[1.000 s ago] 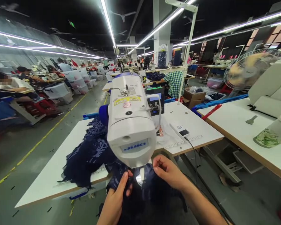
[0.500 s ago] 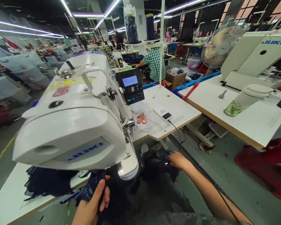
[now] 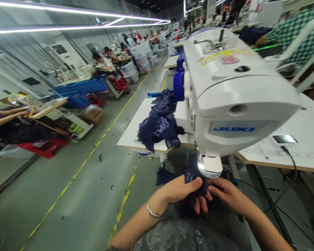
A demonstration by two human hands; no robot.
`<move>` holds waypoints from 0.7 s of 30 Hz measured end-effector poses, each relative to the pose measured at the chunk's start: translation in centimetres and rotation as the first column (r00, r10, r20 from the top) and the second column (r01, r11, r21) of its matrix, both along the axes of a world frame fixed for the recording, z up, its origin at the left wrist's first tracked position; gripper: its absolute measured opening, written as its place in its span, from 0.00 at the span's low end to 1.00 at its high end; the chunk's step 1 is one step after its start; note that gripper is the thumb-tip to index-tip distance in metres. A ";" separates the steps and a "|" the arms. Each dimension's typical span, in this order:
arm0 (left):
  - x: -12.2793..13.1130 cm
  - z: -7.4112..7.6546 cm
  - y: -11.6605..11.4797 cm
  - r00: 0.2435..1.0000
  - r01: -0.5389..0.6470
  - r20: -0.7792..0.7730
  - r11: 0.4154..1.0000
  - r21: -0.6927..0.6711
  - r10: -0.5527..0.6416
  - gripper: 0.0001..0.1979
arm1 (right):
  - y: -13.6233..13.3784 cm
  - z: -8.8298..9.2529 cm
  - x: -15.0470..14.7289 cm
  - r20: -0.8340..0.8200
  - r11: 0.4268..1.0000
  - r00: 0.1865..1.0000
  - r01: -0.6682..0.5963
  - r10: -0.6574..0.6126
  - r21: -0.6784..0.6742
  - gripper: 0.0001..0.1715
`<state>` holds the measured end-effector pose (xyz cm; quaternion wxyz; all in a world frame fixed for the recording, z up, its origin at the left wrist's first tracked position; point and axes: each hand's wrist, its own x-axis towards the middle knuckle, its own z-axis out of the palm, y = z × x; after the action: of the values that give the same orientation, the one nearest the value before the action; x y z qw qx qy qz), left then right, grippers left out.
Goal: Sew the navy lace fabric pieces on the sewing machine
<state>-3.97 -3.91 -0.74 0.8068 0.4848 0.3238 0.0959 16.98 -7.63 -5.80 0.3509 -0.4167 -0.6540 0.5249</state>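
Observation:
A dark navy fabric piece (image 3: 190, 175) is gripped by my left hand (image 3: 181, 190), the thumb lying on top and the fingers underneath. My right hand (image 3: 226, 193) is close beside it, its fingers closed on the same cloth just under the rounded end of the machine's lower arm (image 3: 210, 170). The white JUKI sewing machine (image 3: 240, 101) stands directly above both hands. Part of the cloth hangs down toward my lap, where it blends with my dark clothing. My right fingertips are partly hidden.
Navy patterned fabric pieces (image 3: 159, 122) lie heaped on the white table (image 3: 129, 130) left of the machine. At right, a phone-like device (image 3: 285, 139) with a cable rests on the tabletop (image 3: 267, 153). Yellow floor tape (image 3: 125, 195) runs along the aisle. People sit at machines further off.
The view has swung left. My right hand has come from the right side to my left hand, and both now hold the fabric together below the machine's head.

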 end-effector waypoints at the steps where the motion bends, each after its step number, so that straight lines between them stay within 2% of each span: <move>1: -0.2 -0.1 -0.1 1.000 0.006 0.012 1.000 -0.023 -0.005 0.35 | -0.1 0.0 0.3 0.031 1.000 0.999 0.014 -0.015 0.028 0.14; 4: -0.4 -0.7 -0.2 1.000 0.001 0.020 0.997 -0.077 0.001 0.34 | -0.9 0.4 1.4 0.106 0.997 0.993 0.045 -0.050 0.055 0.14; 7: -0.2 -1.4 0.0 0.999 0.007 0.033 0.989 -0.145 -0.002 0.32 | -1.6 1.0 1.9 0.139 0.996 0.988 0.078 -0.073 -0.032 0.14; 11: 0.5 -2.3 0.2 0.996 0.080 0.065 0.968 -0.237 -0.066 0.35 | -2.1 0.8 1.2 0.101 0.991 0.992 0.091 -0.081 -0.102 0.13; 13: 0.8 -2.8 0.0 0.996 0.084 0.052 0.964 -0.254 -0.073 0.35 | -2.4 0.5 0.8 0.128 0.993 0.989 0.088 -0.078 -0.073 0.13; 18: 1.0 -3.2 -0.4 0.999 -0.019 -0.032 0.962 -0.271 0.011 0.35 | -3.0 0.7 1.6 0.206 0.984 0.972 0.084 -0.116 0.158 0.09; 21: 0.3 -2.5 0.1 0.998 -0.057 0.023 0.965 -0.257 0.065 0.36 | -3.0 1.8 3.1 0.267 0.974 0.940 0.176 -0.210 0.144 0.10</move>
<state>-3.65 -3.76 -3.29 0.8644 0.3647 0.3355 0.0854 20.10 -10.63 -4.00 0.3285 -0.5277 -0.6830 0.3837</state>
